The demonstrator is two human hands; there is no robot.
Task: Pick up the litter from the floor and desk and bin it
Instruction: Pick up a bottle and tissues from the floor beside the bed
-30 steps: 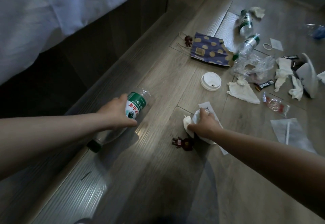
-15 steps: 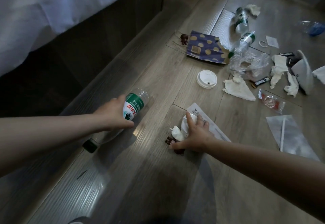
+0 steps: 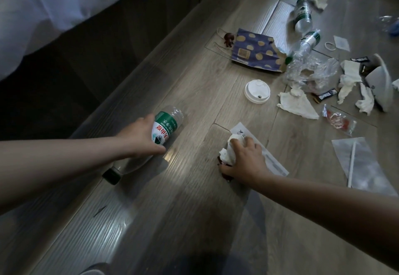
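Note:
My left hand (image 3: 141, 137) grips a clear plastic water bottle (image 3: 166, 126) with a green and white label, its dark cap pointing back toward me, low over the wooden floor. My right hand (image 3: 246, 160) holds a crumpled white tissue (image 3: 228, 150) and closes down on a small dark red toy figure (image 3: 224, 172) on the floor, mostly hidden under the fingers. A white paper slip (image 3: 274, 162) lies under that hand.
More litter lies ahead: a white cup lid (image 3: 257, 91), a purple dotted paper bag (image 3: 257, 53), two bottles (image 3: 303, 16), crumpled clear plastic (image 3: 313, 70), tissues (image 3: 298, 106), a candy wrapper (image 3: 338, 121), a plastic sleeve with a straw (image 3: 362, 164). A bed (image 3: 64, 26) stands left.
My right hand, with the tissue in it, has moved from the paper slip down to the small toy figure and closed over it. The left hand keeps hold of the bottle.

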